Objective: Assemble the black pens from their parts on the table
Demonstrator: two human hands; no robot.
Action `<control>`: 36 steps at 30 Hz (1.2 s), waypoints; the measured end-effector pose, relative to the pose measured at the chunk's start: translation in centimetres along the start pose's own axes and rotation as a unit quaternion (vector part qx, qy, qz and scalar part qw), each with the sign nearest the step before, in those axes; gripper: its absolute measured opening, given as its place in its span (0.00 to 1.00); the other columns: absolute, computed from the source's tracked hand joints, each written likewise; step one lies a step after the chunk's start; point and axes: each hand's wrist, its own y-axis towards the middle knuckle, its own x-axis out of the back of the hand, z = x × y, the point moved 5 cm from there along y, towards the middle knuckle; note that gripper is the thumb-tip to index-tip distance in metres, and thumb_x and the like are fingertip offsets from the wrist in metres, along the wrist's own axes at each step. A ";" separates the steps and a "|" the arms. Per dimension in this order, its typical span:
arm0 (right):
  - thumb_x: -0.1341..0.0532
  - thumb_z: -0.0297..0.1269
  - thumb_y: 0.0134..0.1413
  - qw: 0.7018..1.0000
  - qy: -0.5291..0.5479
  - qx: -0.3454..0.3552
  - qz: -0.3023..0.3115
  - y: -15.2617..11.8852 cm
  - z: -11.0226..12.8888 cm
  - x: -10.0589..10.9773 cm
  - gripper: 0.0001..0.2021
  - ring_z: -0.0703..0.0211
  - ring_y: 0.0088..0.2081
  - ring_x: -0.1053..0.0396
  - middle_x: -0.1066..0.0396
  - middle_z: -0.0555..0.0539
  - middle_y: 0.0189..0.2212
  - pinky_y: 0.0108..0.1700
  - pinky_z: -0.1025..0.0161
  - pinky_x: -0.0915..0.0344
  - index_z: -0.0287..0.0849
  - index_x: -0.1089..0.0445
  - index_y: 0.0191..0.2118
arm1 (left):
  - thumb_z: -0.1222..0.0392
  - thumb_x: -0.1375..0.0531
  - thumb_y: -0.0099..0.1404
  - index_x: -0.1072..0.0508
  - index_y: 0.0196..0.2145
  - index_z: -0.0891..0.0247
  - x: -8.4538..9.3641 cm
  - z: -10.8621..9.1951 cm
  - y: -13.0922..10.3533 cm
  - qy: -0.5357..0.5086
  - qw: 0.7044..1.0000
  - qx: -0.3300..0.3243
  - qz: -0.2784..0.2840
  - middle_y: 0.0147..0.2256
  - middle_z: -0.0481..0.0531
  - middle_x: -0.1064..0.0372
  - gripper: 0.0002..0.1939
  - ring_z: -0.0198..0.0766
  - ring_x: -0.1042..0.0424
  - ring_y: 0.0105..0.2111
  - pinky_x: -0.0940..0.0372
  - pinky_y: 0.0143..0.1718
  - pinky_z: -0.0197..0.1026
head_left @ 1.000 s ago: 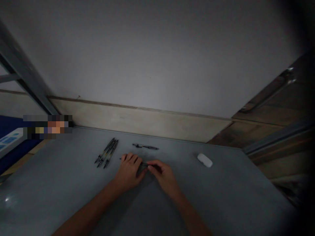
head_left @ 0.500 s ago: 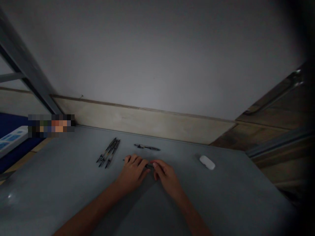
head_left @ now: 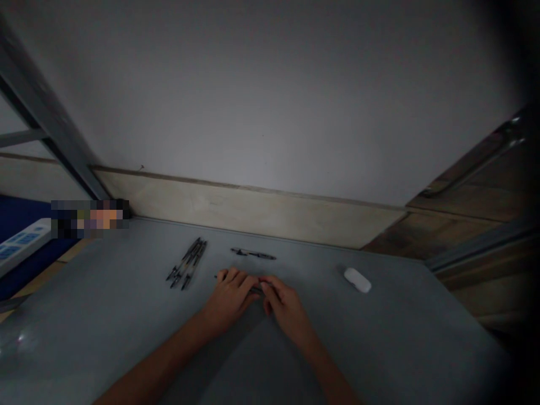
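Note:
Between my two hands is a dark pen (head_left: 255, 289), mostly covered by fingers and lying roughly sideways just above or on the grey table. My left hand (head_left: 231, 292) is closed over its left part, with a dark end poking out past the fingers. My right hand (head_left: 282, 301) pinches its right end between thumb and fingers. Beyond the hands lies a single dark pen (head_left: 253, 254), flat and sideways. To the left, a group of several similar pens (head_left: 188, 264) lies side by side on the slant.
A white rounded case or mouse (head_left: 358, 280) rests on the grey table (head_left: 400, 332) at the right. Behind the table rises a wall with a tiled strip (head_left: 253, 205). A white power strip (head_left: 25, 244) and a metal frame post (head_left: 63, 124) stand at the left.
My hands have come slightly closer together, so less of the held pen shows between them. The view has shifted a little; the other pens and the white object stay put.

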 end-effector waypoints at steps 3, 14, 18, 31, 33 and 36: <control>0.37 0.56 0.74 1.000 0.011 -0.009 0.005 0.0 -0.3 -0.1 0.21 0.54 0.22 0.30 0.28 0.55 0.20 0.30 0.60 0.36 0.45 0.16 0.53 | 0.55 0.36 0.84 0.17 0.58 0.51 0.2 0.0 0.2 0.025 1.000 0.001 0.002 0.53 0.53 0.14 0.10 0.52 0.22 0.56 0.35 0.57 0.53; 0.41 0.52 0.76 0.989 -0.122 0.081 -0.032 0.0 0.3 0.4 0.24 0.52 0.26 0.30 0.27 0.50 0.22 0.33 0.58 0.37 0.49 0.29 0.27 | 0.56 0.35 0.83 0.16 0.55 0.52 0.7 -0.3 0.2 0.019 1.000 -0.010 0.014 0.53 0.53 0.14 0.08 0.52 0.21 0.56 0.34 0.56 0.53; 0.39 0.51 0.76 0.988 -0.123 0.091 -0.014 0.0 0.5 0.0 0.20 0.49 0.29 0.23 0.19 0.47 0.27 0.35 0.58 0.32 0.49 0.24 0.31 | 0.60 0.39 0.85 0.16 0.51 0.55 0.7 0.0 0.5 0.028 0.999 0.018 0.018 0.50 0.54 0.14 0.10 0.52 0.21 0.55 0.34 0.57 0.54; 0.40 0.50 0.77 0.986 -0.134 0.101 0.008 -0.2 0.5 -0.2 0.21 0.51 0.28 0.23 0.20 0.48 0.25 0.34 0.58 0.33 0.49 0.24 0.30 | 0.58 0.42 0.86 0.16 0.48 0.56 0.8 0.1 0.4 0.008 1.000 0.013 0.014 0.48 0.54 0.13 0.13 0.52 0.22 0.52 0.36 0.55 0.53; 0.35 0.46 0.72 0.988 -0.117 0.102 0.007 -0.3 0.8 -0.2 0.11 0.50 0.32 0.20 0.15 0.47 0.31 0.36 0.59 0.30 0.48 0.19 0.40 | 0.60 0.45 0.87 0.16 0.48 0.57 0.9 0.5 0.5 0.007 0.999 0.029 0.016 0.47 0.55 0.13 0.16 0.51 0.22 0.52 0.36 0.56 0.53; 0.35 0.46 0.71 0.985 -0.128 0.111 -0.012 -0.2 1.0 0.0 0.13 0.51 0.30 0.22 0.19 0.49 0.28 0.35 0.60 0.32 0.48 0.22 0.34 | 0.60 0.46 0.87 0.17 0.50 0.57 0.9 0.4 0.3 -0.019 0.999 0.027 0.010 0.48 0.54 0.13 0.16 0.51 0.22 0.52 0.36 0.57 0.53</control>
